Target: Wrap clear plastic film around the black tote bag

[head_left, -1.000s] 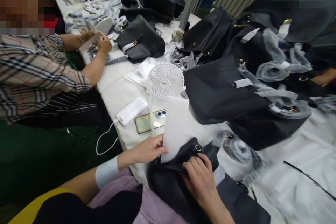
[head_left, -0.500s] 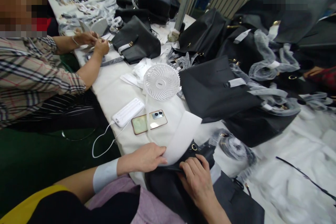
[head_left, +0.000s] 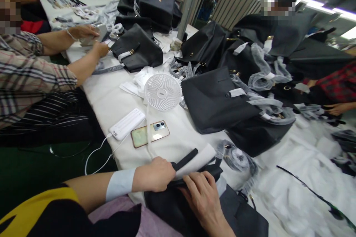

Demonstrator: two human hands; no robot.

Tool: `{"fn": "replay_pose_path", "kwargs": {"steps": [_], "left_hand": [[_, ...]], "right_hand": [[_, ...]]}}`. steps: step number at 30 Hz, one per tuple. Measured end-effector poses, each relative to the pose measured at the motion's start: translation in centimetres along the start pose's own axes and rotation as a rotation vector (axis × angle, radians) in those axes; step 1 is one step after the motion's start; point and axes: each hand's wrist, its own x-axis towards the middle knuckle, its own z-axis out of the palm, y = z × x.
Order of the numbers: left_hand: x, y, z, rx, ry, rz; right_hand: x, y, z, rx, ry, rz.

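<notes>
I read the left hand [head_left: 158, 174] as clamped on the soft black leather-like bag [head_left: 172, 205]. The right hand [head_left: 202, 197] grips it, presumably bracing the curved white foam-like sheet [head_left: 199, 159].

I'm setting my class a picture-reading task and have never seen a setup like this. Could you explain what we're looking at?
There is no machine here, just a person's two bare hands. The camera is worn on that person's head, looking forward and down. The left hand is curled at the opening of a black bag, beside a white sheet; its exact grip is hidden. The right hand is on the bag's edge. On the table are a fan, a phone, a power bank and more bags. The checked sleeve belongs to someone else.
</notes>
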Motion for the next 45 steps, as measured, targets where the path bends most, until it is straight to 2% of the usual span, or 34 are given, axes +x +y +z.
{"fn": "replay_pose_path", "kwargs": {"steps": [5, 10, 14, 16, 18, 20, 24, 27, 30, 34, 39, 42, 45], "left_hand": [[1.6, 0.6, -0.1, -0.010, 0.020, 0.089], [1.8, -0.2, -1.4, 0.041, -0.100, 0.145], [0.6, -1.9, -1.6, -0.193, -0.140, 0.131], [-0.6, -2.4, -0.9, -0.341, -0.102, 0.083], [-2.0, -2.2, 0.1, -0.383, 0.013, -0.043], [-3.2, -1.2, 1.2, -0.317, 0.108, -0.193], [-4.3, 1.1, 3.3, -0.175, 0.122, -0.323], [-4.1, 1.5, 4.4, -0.178, 0.142, -0.340], [-3.6, 0.9, 5.1, -0.219, 0.145, -0.340], [-3.1, 0.1, 5.9, -0.258, 0.165, -0.334], [-2.9, -0.3, 7.1, -0.288, 0.251, -0.321], [-2.9, -0.5, 7.8, -0.290, 0.302, -0.316], [-2.9, -0.9, 8.6, -0.272, 0.334, -0.281]], "right_hand": [[0.8, 1.4, 0.0, -0.126, -0.087, 0.035], [1.3, 2.9, 1.6, -0.054, -0.159, 0.024], [1.8, 3.8, 3.3, 0.002, -0.185, 0.021], [1.8, 4.0, 4.0, 0.032, -0.191, 0.035], [1.8, 4.1, 4.5, 0.043, -0.209, 0.053], [1.6, 4.0, 4.9, 0.044, -0.221, 0.075], [1.5, 3.9, 5.5, 0.045, -0.203, 0.116], [1.7, 3.9, 6.0, 0.053, -0.219, 0.110], [2.0, 3.9, 6.5, 0.100, -0.223, 0.126], [2.1, 4.0, 7.0, 0.187, -0.218, 0.204], [2.1, 3.8, 7.3, 0.224, -0.163, 0.288], [2.1, 3.1, 6.3, 0.192, -0.111, 0.339], [0.6, 2.0, 3.4, 0.074, -0.115, 0.429]]}}
